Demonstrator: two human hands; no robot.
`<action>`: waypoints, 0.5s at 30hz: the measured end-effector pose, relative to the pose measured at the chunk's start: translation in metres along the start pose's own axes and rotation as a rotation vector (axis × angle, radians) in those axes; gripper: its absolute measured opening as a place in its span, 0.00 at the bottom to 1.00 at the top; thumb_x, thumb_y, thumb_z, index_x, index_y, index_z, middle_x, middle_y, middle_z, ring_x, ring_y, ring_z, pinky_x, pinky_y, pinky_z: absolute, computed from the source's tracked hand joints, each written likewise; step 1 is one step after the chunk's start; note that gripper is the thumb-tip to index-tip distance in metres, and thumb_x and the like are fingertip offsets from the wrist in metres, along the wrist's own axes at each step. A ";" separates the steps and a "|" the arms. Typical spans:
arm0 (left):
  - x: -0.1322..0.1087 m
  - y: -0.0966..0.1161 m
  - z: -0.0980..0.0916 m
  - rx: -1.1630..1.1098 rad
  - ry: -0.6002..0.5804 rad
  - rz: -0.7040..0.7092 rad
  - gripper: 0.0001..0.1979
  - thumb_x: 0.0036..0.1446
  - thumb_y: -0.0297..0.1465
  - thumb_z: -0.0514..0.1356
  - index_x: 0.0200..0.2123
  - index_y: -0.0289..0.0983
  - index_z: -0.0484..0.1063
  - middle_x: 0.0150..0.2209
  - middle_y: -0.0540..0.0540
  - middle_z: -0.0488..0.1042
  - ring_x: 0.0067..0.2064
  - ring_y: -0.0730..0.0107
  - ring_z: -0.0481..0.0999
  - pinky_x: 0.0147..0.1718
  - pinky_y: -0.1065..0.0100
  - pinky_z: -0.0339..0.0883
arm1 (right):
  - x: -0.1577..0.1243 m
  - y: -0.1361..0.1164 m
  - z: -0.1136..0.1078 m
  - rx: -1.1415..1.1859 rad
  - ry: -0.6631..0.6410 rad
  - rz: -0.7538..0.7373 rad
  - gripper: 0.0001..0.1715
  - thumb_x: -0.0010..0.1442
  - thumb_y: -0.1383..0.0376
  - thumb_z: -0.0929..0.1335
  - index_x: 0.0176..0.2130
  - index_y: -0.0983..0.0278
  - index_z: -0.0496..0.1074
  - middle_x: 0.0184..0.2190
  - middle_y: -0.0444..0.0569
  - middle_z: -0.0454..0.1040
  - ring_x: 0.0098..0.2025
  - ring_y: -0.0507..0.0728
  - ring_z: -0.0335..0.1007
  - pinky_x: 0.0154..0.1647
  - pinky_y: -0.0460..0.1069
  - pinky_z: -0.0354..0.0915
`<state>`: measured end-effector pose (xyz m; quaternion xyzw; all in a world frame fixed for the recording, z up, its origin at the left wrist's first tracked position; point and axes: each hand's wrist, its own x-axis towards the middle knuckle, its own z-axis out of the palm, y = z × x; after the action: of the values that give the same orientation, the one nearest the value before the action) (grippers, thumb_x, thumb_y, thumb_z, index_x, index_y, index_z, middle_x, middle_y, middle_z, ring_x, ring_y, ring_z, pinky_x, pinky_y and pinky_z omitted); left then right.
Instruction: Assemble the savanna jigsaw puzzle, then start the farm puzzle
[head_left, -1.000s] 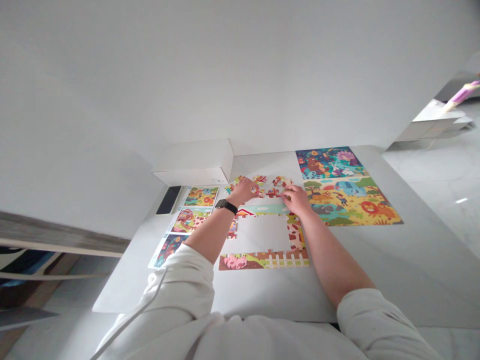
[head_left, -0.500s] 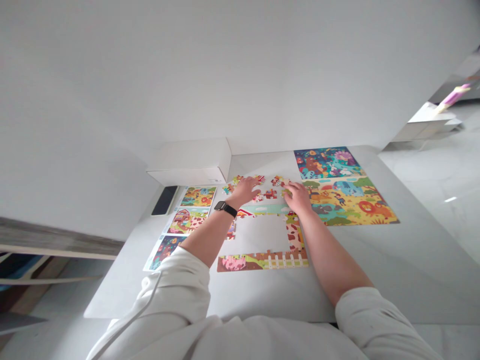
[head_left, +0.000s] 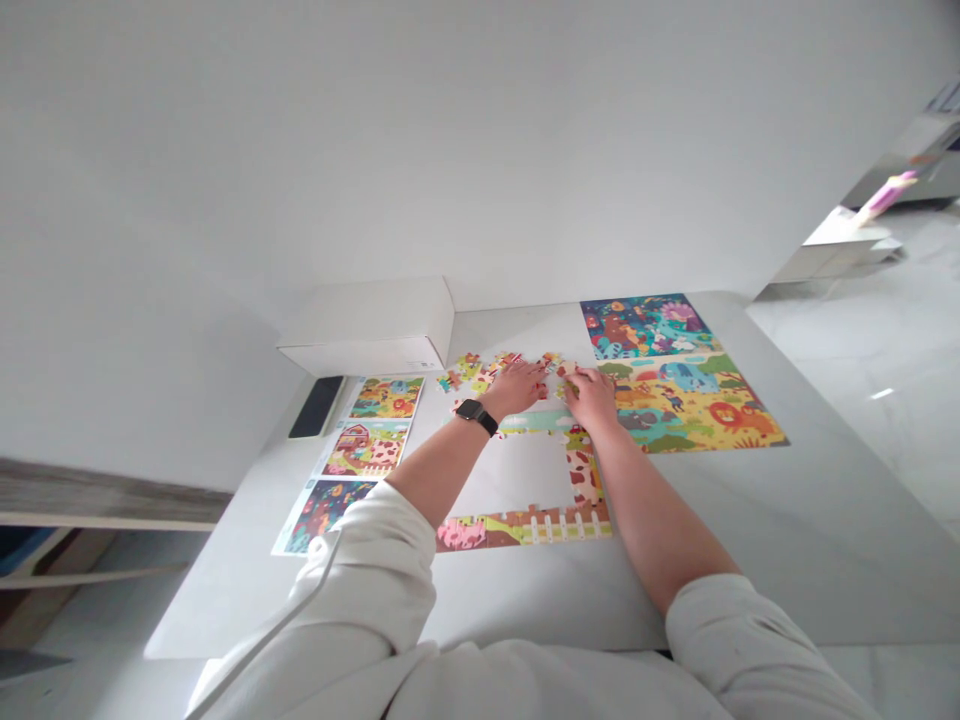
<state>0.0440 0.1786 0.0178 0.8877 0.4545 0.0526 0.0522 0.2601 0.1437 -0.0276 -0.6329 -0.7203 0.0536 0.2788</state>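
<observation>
My left hand [head_left: 517,386], with a black watch on the wrist, lies over a scatter of loose jigsaw pieces [head_left: 469,370], its fingers stretched out and apart. Just to its right, my right hand [head_left: 594,396] has its fingers curled down at a small yellow-green puzzle piece [head_left: 564,389], seemingly gripping it. Below both hands lies a partly joined puzzle border [head_left: 566,525] with a fence, a pig and cow patches around a bare middle. Its left side is hidden behind my left forearm.
Two finished puzzles, a dark night scene [head_left: 645,325] and a yellow safari scene [head_left: 697,405], lie at the right. A sheet with printed pictures [head_left: 367,445] and a dark phone [head_left: 316,407] lie at the left. A white box [head_left: 367,325] stands behind them against the wall.
My left hand has moved right across the loose pieces, closer to my right hand. My right hand stays at almost the same spot. The view has shifted slightly.
</observation>
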 end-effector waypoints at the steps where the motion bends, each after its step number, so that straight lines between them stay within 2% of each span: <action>1: -0.002 0.000 -0.002 -0.012 -0.002 0.003 0.22 0.73 0.36 0.59 0.67 0.42 0.76 0.71 0.41 0.73 0.72 0.53 0.70 0.74 0.51 0.59 | 0.000 0.001 0.001 0.000 0.009 0.002 0.20 0.69 0.64 0.68 0.55 0.59 0.85 0.58 0.59 0.78 0.60 0.68 0.72 0.69 0.63 0.62; 6: -0.007 -0.002 -0.006 -0.094 -0.004 -0.006 0.24 0.72 0.35 0.59 0.68 0.39 0.74 0.68 0.40 0.76 0.70 0.54 0.73 0.73 0.53 0.61 | 0.000 0.004 0.002 -0.009 0.033 0.008 0.18 0.68 0.65 0.68 0.52 0.60 0.85 0.52 0.60 0.78 0.57 0.68 0.71 0.66 0.62 0.62; 9: -0.008 -0.016 -0.013 -0.144 0.062 -0.048 0.25 0.71 0.30 0.58 0.69 0.41 0.73 0.67 0.42 0.76 0.69 0.58 0.73 0.72 0.57 0.61 | 0.001 0.005 0.003 0.001 0.044 0.009 0.18 0.67 0.65 0.68 0.51 0.61 0.85 0.51 0.60 0.77 0.57 0.68 0.70 0.66 0.63 0.62; 12: -0.011 -0.041 -0.027 -0.151 0.172 -0.289 0.25 0.71 0.25 0.54 0.67 0.37 0.74 0.66 0.38 0.77 0.67 0.56 0.74 0.70 0.57 0.63 | 0.001 0.005 0.004 0.018 0.070 0.009 0.18 0.66 0.66 0.68 0.51 0.61 0.84 0.50 0.60 0.77 0.57 0.68 0.70 0.65 0.63 0.62; 15: -0.014 -0.061 -0.039 -0.133 0.180 -0.487 0.22 0.70 0.33 0.59 0.65 0.37 0.75 0.62 0.35 0.77 0.65 0.50 0.75 0.67 0.55 0.65 | 0.000 0.004 0.006 0.019 0.085 0.010 0.18 0.65 0.66 0.68 0.52 0.61 0.83 0.50 0.60 0.76 0.57 0.69 0.70 0.65 0.63 0.63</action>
<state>-0.0187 0.2045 0.0469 0.7384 0.6531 0.1470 0.0807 0.2610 0.1462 -0.0344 -0.6354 -0.7041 0.0350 0.3150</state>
